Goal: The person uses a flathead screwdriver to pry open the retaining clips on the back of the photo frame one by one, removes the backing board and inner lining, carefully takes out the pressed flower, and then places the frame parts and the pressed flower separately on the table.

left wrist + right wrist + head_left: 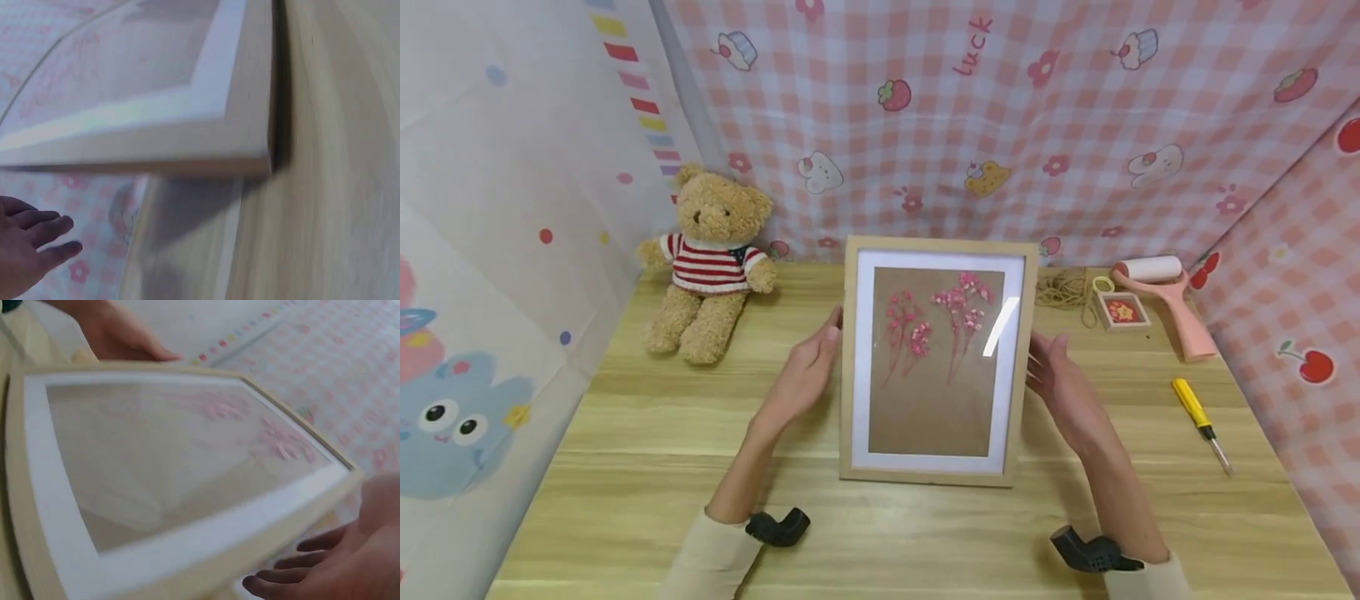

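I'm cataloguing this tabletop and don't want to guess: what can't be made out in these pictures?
- Back of the picture frame: head view, hidden by its own front.
- Left hand: left wrist view, cut off by the left edge.
- Right hand: right wrist view, cut off by the right edge.
- Screwdriver tip shape: head view, too small.

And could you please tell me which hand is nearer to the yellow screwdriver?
The right hand: it is beside the right edge of the picture frame, left of the screwdriver, while the left hand is across the frame, by its left edge.
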Action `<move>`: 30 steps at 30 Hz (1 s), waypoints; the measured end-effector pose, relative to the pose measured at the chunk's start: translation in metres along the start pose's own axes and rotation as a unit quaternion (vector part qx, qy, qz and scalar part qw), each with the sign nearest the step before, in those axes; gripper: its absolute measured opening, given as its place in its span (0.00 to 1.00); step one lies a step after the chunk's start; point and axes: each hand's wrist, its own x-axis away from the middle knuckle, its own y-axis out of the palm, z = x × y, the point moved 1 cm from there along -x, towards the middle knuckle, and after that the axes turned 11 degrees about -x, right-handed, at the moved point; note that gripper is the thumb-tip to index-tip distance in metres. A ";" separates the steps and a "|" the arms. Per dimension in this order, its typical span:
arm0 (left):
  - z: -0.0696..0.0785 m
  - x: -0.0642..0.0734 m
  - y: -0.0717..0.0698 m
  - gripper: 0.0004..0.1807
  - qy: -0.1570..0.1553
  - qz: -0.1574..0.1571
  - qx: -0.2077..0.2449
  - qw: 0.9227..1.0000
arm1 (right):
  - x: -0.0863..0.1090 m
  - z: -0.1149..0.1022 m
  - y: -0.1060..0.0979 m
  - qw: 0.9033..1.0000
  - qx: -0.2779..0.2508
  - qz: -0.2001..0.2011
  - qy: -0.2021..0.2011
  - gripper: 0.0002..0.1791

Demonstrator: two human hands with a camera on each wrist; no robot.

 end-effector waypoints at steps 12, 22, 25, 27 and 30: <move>0.065 0.011 -0.012 0.55 -0.094 -0.103 0.218 0.966 | -0.024 -0.008 0.024 0.990 -0.133 0.037 0.039 0.57; 0.076 0.014 -0.017 0.54 -0.093 -0.150 0.311 0.934 | -0.034 0.003 0.039 0.968 -0.179 0.164 0.059 0.50; 0.076 0.017 -0.017 0.57 -0.087 -0.151 0.311 0.934 | -0.032 0.002 0.043 0.964 -0.179 0.190 0.054 0.51; 0.077 0.017 -0.017 0.59 -0.082 -0.150 0.311 0.935 | -0.032 0.001 0.045 0.962 -0.181 0.200 0.045 0.50; 0.079 0.016 -0.017 0.60 -0.070 -0.148 0.315 0.935 | -0.032 -0.001 0.046 0.958 -0.185 0.216 0.026 0.48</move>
